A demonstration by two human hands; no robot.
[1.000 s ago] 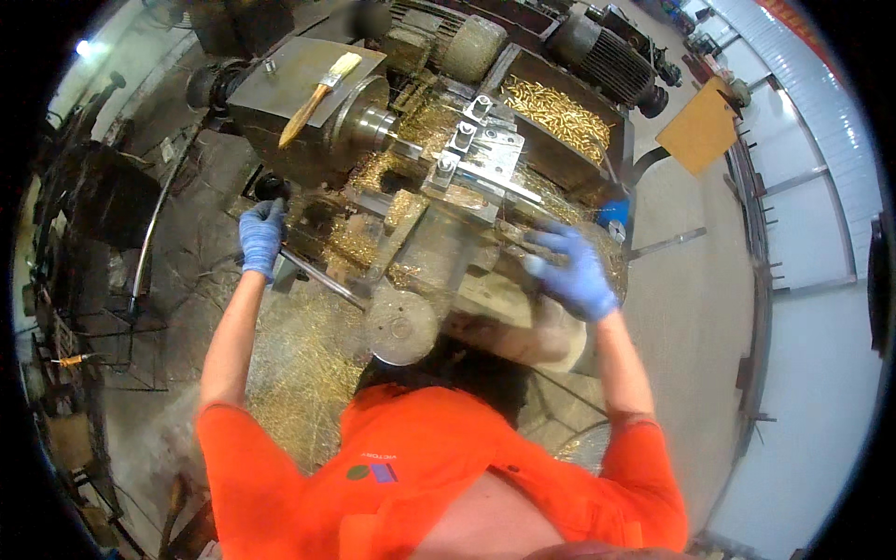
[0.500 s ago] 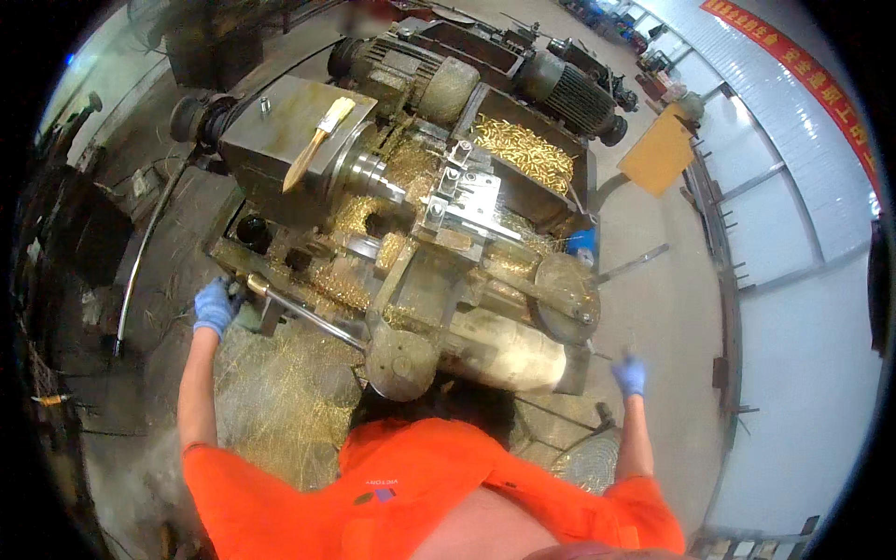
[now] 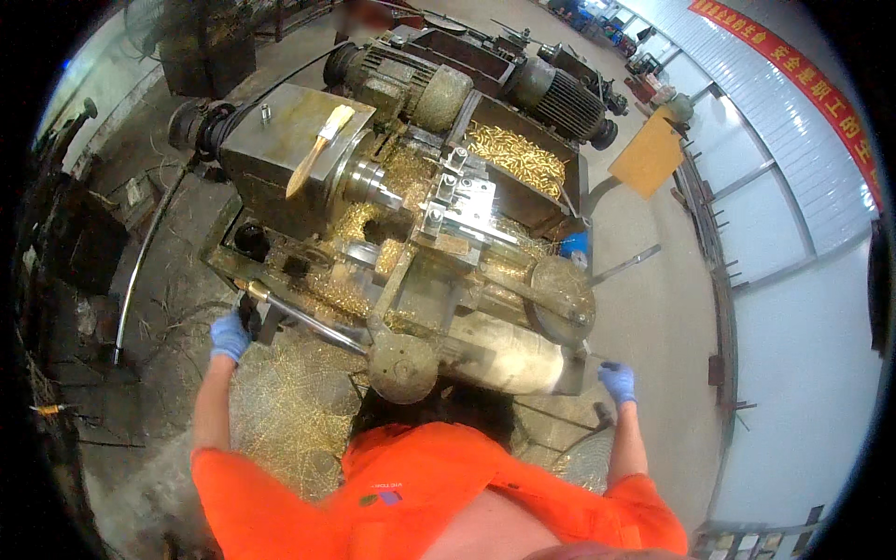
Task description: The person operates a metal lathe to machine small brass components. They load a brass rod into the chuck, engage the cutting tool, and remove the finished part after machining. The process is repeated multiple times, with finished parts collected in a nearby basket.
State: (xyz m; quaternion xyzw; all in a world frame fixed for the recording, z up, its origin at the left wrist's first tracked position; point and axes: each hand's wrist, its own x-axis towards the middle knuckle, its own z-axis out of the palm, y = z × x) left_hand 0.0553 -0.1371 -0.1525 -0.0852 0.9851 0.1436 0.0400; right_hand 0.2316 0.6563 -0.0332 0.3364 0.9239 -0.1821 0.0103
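In front of me stands a small metal lathe with a shiny spindle nose [image 3: 371,183] and a block-shaped tool post [image 3: 467,201]. My left hand [image 3: 230,337], in a blue glove, is closed around a dark handle [image 3: 249,315] at the lathe's near left corner. Beside it a bright steel bar [image 3: 313,322] slopes toward a round cast lever plate [image 3: 401,367]. Out at the right, my right hand [image 3: 617,382], also blue-gloved, is closed at the end of a thin lever [image 3: 595,354]. Its fingertips are small and partly hidden.
A wooden-handled brush [image 3: 314,161] lies on the headstock [image 3: 280,140]. Behind the tool post is a metal bin of small brass pieces [image 3: 516,157]. Brass chips [image 3: 350,280] cover the bed. A flat bar handle [image 3: 627,264] juts out at the right. Electric motors [image 3: 557,93] stand at the back.
My left hand has shifted right and toward me at the corner handle. My right hand, blurred before, has moved slightly left and nearer. The whole view has shifted a little.
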